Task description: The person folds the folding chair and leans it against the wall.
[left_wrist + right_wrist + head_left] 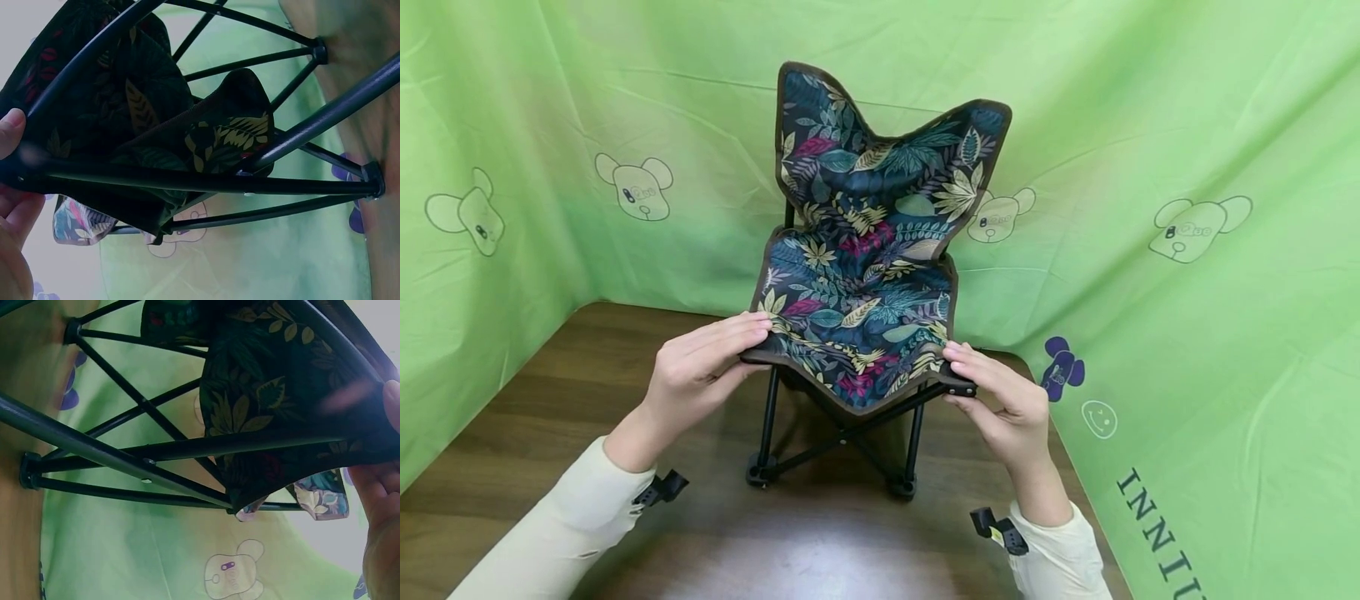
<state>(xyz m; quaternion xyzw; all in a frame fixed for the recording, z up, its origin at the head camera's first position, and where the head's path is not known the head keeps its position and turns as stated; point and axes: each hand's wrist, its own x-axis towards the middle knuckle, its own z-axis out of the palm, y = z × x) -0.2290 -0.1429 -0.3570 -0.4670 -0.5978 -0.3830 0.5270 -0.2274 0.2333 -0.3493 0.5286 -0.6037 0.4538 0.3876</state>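
A small folding chair [857, 308] stands unfolded and upright on the wooden surface, its dark fabric printed with leaves. My left hand [703, 362] grips the front left corner of the seat, fingers on top and thumb below. At the front right corner, my right hand [1003, 400] pinches the seat the same way. Black crossed legs [842, 435] spread beneath the fabric. From below, the left wrist view shows the seat's underside [137, 106] and the left thumb and fingers at its corner. The right wrist view shows a leg tube [237, 442] running toward the right hand.
The brown wooden tabletop [512, 442] lies under the chair. Green cloth walls [700, 83] with printed cartoon heads enclose it at the back and both sides, close behind the backrest. Small black wrist devices [661, 489] sit at both sleeve cuffs.
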